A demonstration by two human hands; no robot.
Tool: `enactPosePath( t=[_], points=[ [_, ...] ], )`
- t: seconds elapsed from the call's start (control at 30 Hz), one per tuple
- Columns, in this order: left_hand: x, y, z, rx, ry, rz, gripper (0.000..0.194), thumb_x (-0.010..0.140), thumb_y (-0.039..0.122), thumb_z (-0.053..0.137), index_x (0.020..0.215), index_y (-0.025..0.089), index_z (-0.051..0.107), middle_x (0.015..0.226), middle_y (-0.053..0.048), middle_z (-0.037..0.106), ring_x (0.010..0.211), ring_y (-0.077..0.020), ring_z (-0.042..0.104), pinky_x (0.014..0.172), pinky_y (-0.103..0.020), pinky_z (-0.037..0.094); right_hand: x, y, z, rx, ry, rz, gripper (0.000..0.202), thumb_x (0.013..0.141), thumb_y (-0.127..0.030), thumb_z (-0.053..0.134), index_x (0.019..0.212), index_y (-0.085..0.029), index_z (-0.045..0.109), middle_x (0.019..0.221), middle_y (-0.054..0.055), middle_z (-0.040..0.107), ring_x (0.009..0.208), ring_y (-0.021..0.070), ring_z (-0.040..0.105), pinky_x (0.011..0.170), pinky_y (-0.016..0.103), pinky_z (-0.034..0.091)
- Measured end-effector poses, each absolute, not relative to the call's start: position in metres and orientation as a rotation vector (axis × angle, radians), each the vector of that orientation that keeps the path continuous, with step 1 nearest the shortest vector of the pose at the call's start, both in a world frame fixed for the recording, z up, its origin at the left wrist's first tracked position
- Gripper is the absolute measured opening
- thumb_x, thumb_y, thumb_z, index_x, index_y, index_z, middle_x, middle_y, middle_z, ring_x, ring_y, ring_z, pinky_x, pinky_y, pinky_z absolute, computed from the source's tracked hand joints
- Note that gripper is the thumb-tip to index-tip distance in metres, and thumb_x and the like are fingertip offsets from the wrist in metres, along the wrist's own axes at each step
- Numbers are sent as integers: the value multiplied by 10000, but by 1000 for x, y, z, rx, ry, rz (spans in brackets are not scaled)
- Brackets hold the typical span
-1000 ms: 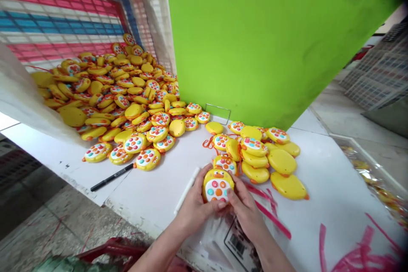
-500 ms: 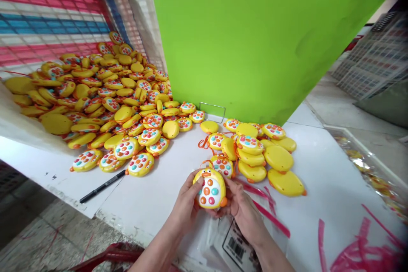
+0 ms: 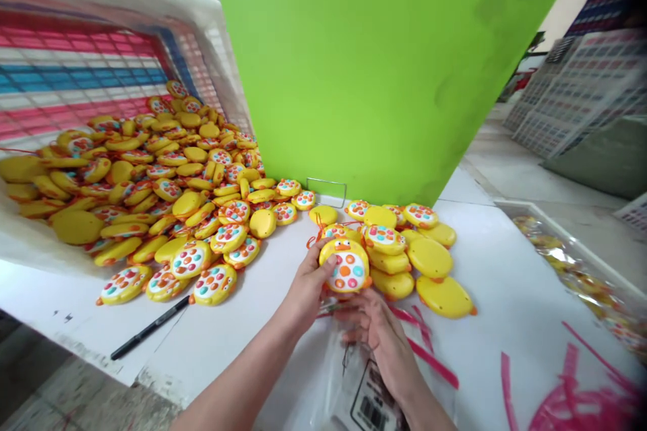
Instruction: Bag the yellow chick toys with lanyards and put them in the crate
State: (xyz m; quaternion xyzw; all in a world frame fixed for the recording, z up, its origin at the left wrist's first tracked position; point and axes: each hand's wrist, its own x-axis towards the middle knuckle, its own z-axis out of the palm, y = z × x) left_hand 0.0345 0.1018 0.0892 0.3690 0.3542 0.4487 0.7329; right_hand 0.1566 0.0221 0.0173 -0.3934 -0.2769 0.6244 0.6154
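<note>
**Yellow toy held over the table's small pile**

A tall green board (image 3: pixel 384 60) stands at the back of the white table (image 3: pixel 510 283), filling most of the view. To its left a white crate (image 3: pixel 101 34) lies tipped on its side, and a big heap of toys (image 3: pixel 151 182), yellow with coloured buttons, spills out of it onto the tabletop. A smaller pile of toys (image 3: pixel 409 252) lies just in front of the board, some face up, some face down. Loose pink strips (image 3: pixel 571 404) lie at the right edge of the table, and a black pen (image 3: pixel 149 328) lies near the left edge, just beside the spilled heap.

Near the front edge lies a clear plastic bag (image 3: pixel 354 390) with a barcode label. The right hand (image 3: pixel 377 333) rests on it with its fingers curled at the bag's top; whether it grips the bag I cannot tell. The left hand (image 3: pixel 308 283) holds 1 yellow toy (image 3: pixel 346 268) face up, thumb on its edge and fingers behind, just above the bag and touching the near side of the smaller pile.
</note>
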Motion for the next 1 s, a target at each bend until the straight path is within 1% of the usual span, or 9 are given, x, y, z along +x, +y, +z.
enactPosePath(
  t=[0.1,0.17,0.3,0.4,0.53,0.63,0.73,0.87,1.0],
  points=[
    [32,80,82,814,831,928,535,808,358,662,1281,221,454,1178,-111,629,902,-234,673,683,-337,599,160,24,20,-878,-569,1325,500,884,-573,477,1287,-284,544,1322,77,577,1121,276,589,814,416,542],
    [29,66,78,798,888,896,553,794,379,675,1278,222,460,1205,-114,614,912,-243,669,679,-349,599,161,24,20,-907,-578,1286,483,890,-563,469,1290,-303,550,1405,35,505,1267,269,478,968,439,474],
    [24,50,70,763,943,861,575,784,409,677,1280,222,453,1239,-125,585,882,-245,670,627,-338,592,162,19,19,-1078,-739,1248,505,872,-569,492,1271,-274,582,1426,28,480,1347,254,378,1098,425,357],
    [25,43,64,775,928,881,570,791,416,670,1278,221,447,1225,-113,586,888,-227,662,666,-324,579,163,16,23,-1208,-849,1207,518,850,-566,534,1253,-246,596,1379,49,529,1295,258,442,1072,394,390],
    [31,34,55,832,945,942,531,775,405,693,1223,216,479,1136,-66,622,924,-188,633,774,-298,551,166,17,28,-1281,-885,1150,479,851,-558,542,1157,-201,636,1169,82,665,1047,258,610,884,359,510],
    [35,30,51,810,965,965,517,773,403,696,1209,227,483,1125,-52,626,910,-170,629,792,-290,543,167,20,26,-1271,-858,1165,469,861,-562,525,1115,-188,647,1081,85,696,946,250,639,812,355,527],
    [33,30,54,743,953,943,562,750,426,709,1219,216,480,1132,-80,623,843,-190,648,696,-309,563,164,22,23,-1149,-761,1256,486,874,-578,487,1121,-198,663,1089,88,698,974,262,638,818,378,532],
    [27,33,59,729,943,915,621,752,452,694,1268,218,439,1120,-100,613,783,-223,661,559,-328,570,160,21,24,-1094,-752,1244,473,857,-570,511,1138,-224,670,1193,73,658,1120,266,580,925,388,495],
    [30,28,54,774,968,945,600,753,429,699,1254,225,437,1126,-84,607,794,-194,649,598,-307,580,165,20,28,-1222,-912,1145,443,854,-534,542,1135,-211,658,1181,71,659,1089,251,587,944,371,474]
  ],
)
